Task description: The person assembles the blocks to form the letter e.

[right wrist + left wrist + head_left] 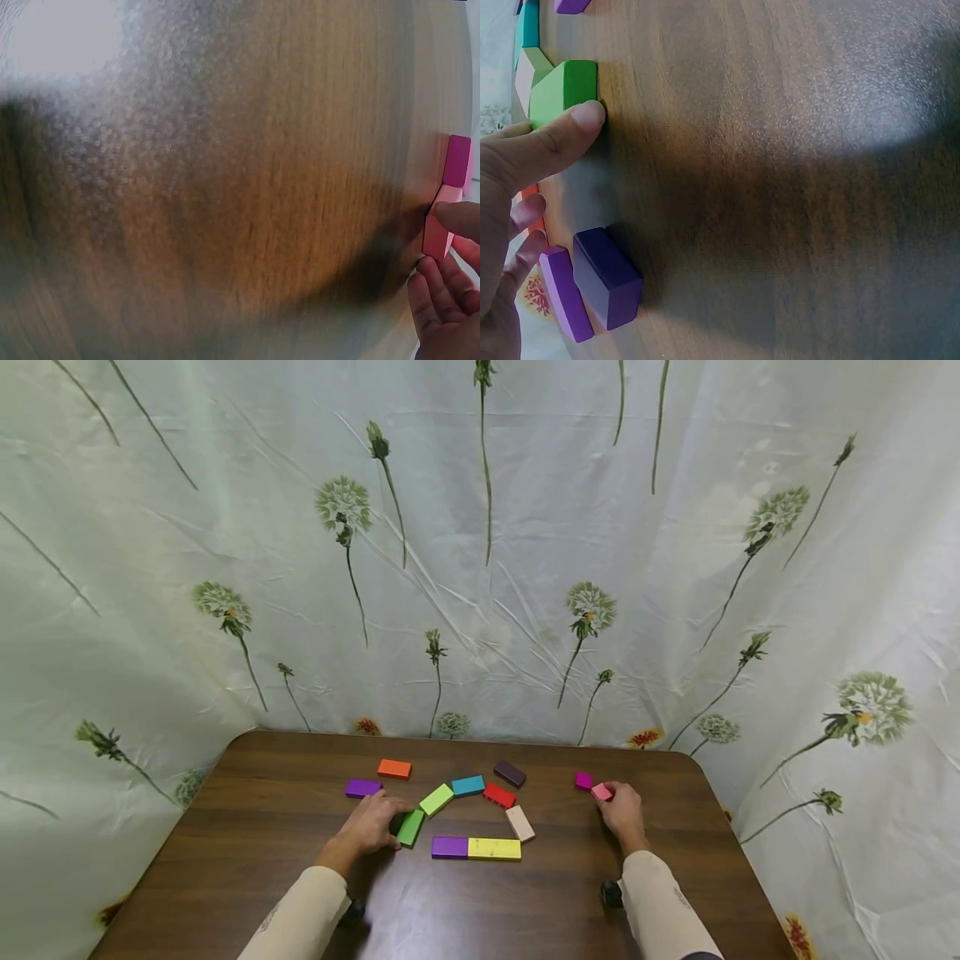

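Note:
In the head view my left hand [369, 823] is at a green block [410, 828], the lower left piece of an arc of colored blocks. The left wrist view shows the thumb against the near end of this block, with the index finger partly hidden behind it. Beside that hand lie a dark blue block [607, 279] and a purple block [566, 294]. On the right, my right hand [624, 814] pinches a pink block [602, 792] between thumb and fingers. The pink block touches a magenta block [457, 160] at its far end.
Lime [436, 800], teal [468, 786], red [499, 795] and beige [520, 823] blocks continue the arc. Below it, a purple block [449, 848] adjoins a yellow one [494, 849]. Orange [394, 768] and dark brown [510, 773] blocks lie farther back, before a floral curtain [480, 610].

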`<state>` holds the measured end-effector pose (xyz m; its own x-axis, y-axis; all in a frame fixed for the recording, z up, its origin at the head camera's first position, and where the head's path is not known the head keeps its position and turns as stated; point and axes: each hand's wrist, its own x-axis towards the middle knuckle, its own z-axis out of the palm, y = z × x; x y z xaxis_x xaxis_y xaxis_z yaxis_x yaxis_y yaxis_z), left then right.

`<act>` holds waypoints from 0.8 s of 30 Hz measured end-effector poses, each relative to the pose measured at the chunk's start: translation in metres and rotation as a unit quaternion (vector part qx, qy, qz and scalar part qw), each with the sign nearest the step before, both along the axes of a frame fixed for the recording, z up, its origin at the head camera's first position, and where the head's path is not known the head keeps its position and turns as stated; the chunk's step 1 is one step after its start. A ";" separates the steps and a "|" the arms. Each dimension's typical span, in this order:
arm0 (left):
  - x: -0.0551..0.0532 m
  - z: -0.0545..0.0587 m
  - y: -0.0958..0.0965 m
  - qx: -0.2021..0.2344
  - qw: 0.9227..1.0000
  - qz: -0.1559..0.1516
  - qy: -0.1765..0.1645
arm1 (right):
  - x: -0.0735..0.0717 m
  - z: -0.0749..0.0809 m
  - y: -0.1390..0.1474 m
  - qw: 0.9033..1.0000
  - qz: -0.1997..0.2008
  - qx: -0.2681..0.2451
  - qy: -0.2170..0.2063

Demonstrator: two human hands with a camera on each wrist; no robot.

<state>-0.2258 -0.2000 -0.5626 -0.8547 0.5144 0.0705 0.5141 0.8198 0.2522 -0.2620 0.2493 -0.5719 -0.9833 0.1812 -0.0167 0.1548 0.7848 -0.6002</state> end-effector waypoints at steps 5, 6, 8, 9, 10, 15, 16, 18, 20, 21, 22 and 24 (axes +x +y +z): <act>-0.001 0.001 0.001 0.004 1.000 -0.005 -0.003 | 0.002 0.001 0.000 1.000 -0.001 0.001 0.008; -0.002 0.002 0.001 0.005 1.000 -0.007 -0.001 | 0.003 0.002 0.000 1.000 -0.002 -0.001 0.011; -0.003 0.003 0.001 0.006 1.000 -0.011 0.001 | 0.004 0.004 0.000 1.000 -0.005 -0.010 0.013; -0.003 0.003 0.001 0.006 1.000 -0.015 0.005 | 0.005 0.006 0.000 1.000 -0.006 -0.014 0.014; -0.003 0.002 0.001 0.005 1.000 -0.014 0.005 | 0.005 0.007 0.001 1.000 -0.007 -0.020 0.010; -0.003 0.003 0.000 0.012 1.000 -0.020 0.012 | 0.011 0.013 -0.001 0.999 -0.010 -0.022 0.024; -0.003 0.003 0.000 0.014 1.000 -0.022 0.014 | 0.012 0.014 -0.002 0.999 -0.008 -0.023 0.031; -0.003 0.002 0.000 0.017 0.999 -0.025 0.017 | 0.015 0.016 -0.005 0.999 -0.003 -0.026 0.047; -0.004 0.002 0.001 0.021 0.999 -0.026 0.016 | 0.017 0.018 -0.011 0.998 0.002 -0.037 0.058; -0.004 0.002 0.001 0.023 0.999 -0.024 0.013 | 0.019 0.019 -0.014 0.997 0.005 -0.043 0.060; -0.004 0.002 0.001 0.024 0.999 -0.024 0.011 | 0.020 0.020 -0.018 0.997 0.007 -0.048 0.062; -0.004 0.001 0.001 0.025 0.999 -0.022 0.006 | 0.023 0.021 -0.026 0.996 0.014 -0.060 0.068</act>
